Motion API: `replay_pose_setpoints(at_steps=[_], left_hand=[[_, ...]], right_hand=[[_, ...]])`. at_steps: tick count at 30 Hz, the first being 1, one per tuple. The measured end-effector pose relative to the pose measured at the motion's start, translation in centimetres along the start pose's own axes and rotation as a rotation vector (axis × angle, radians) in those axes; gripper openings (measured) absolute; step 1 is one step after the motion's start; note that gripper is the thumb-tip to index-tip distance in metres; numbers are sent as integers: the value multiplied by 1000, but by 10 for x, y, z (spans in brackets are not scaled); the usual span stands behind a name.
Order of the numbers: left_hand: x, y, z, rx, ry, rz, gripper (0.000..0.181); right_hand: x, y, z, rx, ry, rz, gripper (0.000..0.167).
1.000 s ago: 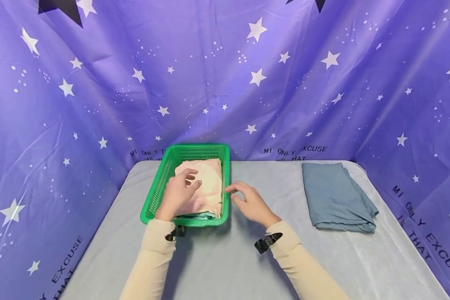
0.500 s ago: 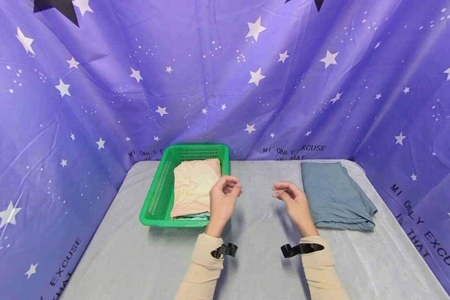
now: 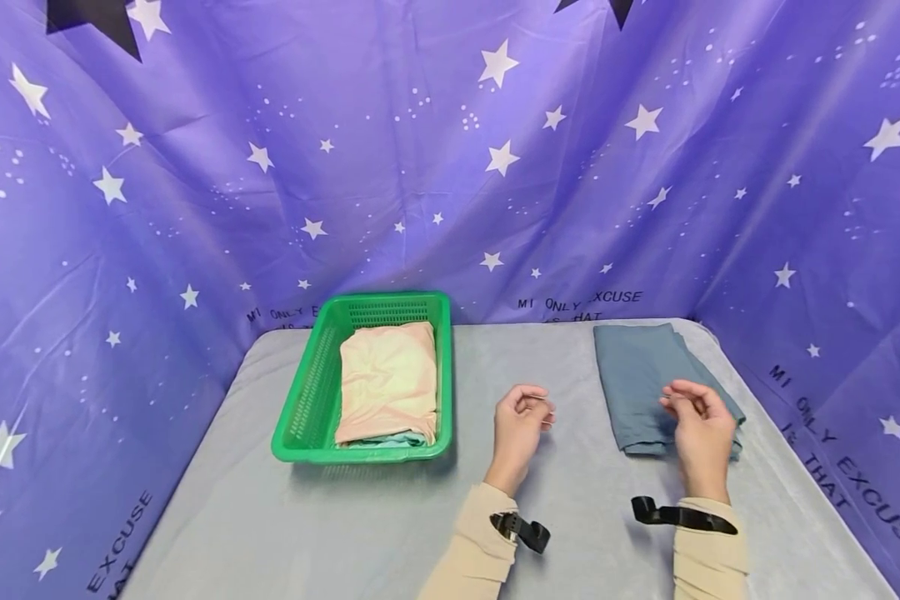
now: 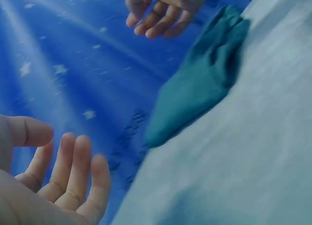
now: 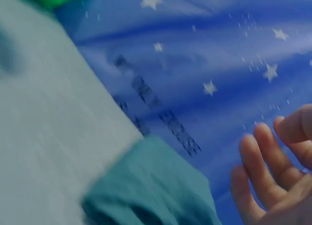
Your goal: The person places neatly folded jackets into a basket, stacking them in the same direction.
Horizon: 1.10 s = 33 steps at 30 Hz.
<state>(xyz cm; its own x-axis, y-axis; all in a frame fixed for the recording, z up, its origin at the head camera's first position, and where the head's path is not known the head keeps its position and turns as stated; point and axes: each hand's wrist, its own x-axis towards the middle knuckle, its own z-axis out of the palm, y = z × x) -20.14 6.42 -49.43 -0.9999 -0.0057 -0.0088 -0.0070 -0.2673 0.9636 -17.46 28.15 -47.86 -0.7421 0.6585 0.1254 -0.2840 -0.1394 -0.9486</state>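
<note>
A folded blue-grey cloth [image 3: 637,383] lies at the right of the table; the left wrist view shows the cloth [image 4: 195,88] past the fingers. Above its near right part hovers my right hand [image 3: 701,433], fingers loosely bent and holding nothing. My left hand [image 3: 521,433] is in the air over the middle of the table, between basket and cloth, its fingers also loosely bent around nothing. Both hands look apart from the cloth; in the right wrist view the right hand [image 5: 278,176] stands beside the cloth [image 5: 151,186].
A green plastic basket [image 3: 288,446] stands at the left of the table. In it lies a folded pale pink cloth [image 3: 390,379] on top of a teal cloth [image 3: 397,439]. A purple curtain [image 3: 420,208] with stars hangs behind the grey-covered table [image 3: 330,533].
Both hands have moved from the basket to the right, the right one reaching over the blue-grey cloth. The pink cloth stays in the basket. The head view has shifted slightly.
</note>
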Motion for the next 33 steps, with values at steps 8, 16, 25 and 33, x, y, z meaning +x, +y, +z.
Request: replay_pose_setpoints(at_steps=[8, 16, 25, 33], left_hand=[[-4, -29, 32, 66, 17, -118, 18], [-7, -45, 64, 105, -16, -260, 28], [-4, -53, 79, 11, -103, -318, 50], [6, -58, 82, -6, -148, -352, 58]], right_hand=[[17, 2, -37, -439, 249, -80, 20], [30, 12, -65, -589, 281, 102, 34], [39, 32, -72, -674, 122, 216, 79], [51, 32, -79, -758, 54, 272, 94]])
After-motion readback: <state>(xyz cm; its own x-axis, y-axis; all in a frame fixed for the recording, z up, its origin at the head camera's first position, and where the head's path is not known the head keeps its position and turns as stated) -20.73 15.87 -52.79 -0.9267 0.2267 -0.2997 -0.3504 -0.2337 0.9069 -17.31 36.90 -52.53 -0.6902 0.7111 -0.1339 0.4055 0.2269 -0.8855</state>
